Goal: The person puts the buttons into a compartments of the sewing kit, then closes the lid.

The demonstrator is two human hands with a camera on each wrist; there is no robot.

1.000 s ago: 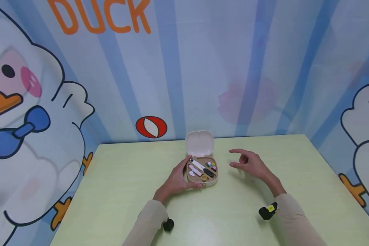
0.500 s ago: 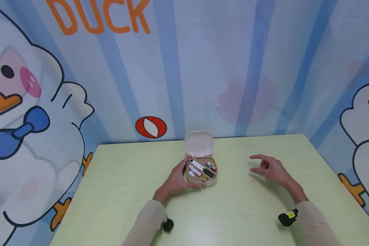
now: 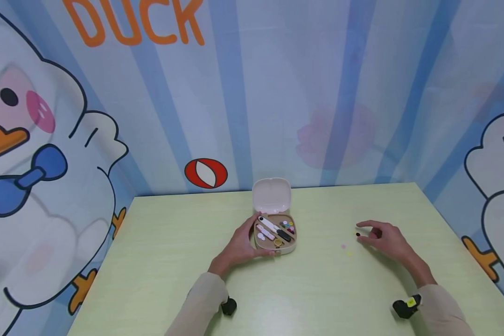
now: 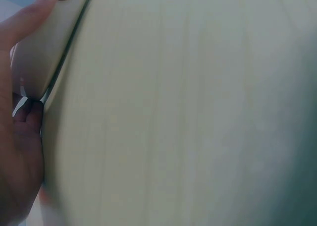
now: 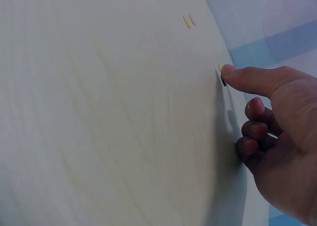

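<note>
A small sewing-kit case [image 3: 287, 250] stands on the table with its pale lid [image 3: 272, 196] raised. Fingers and thumb of my left hand [image 3: 240, 245] grip it on either side; the left wrist view shows only part of the case wall [image 4: 49, 42]. Inside lie a white-and-black stick-like tool [image 3: 283, 234], a pink-and-white tool [image 3: 265, 232] and several coloured buttons [image 3: 287, 226]. To the right, my right hand [image 3: 384, 238] hovers low with thumb and forefinger apart, the thumb tip beside a small black button [image 3: 358, 234]. The right wrist view shows the black button [image 5: 223, 81] half behind the thumb.
A pink button [image 3: 343, 246] and a yellow button [image 3: 350, 254] lie on the pale table [image 3: 311, 289] between the case and my right hand. Another yellowish piece shows by the thumb. A printed curtain [image 3: 273, 93] rises behind the table's back edge.
My right hand has moved right and slightly down, away from the case to the loose buttons. My left hand has stayed on the case.
</note>
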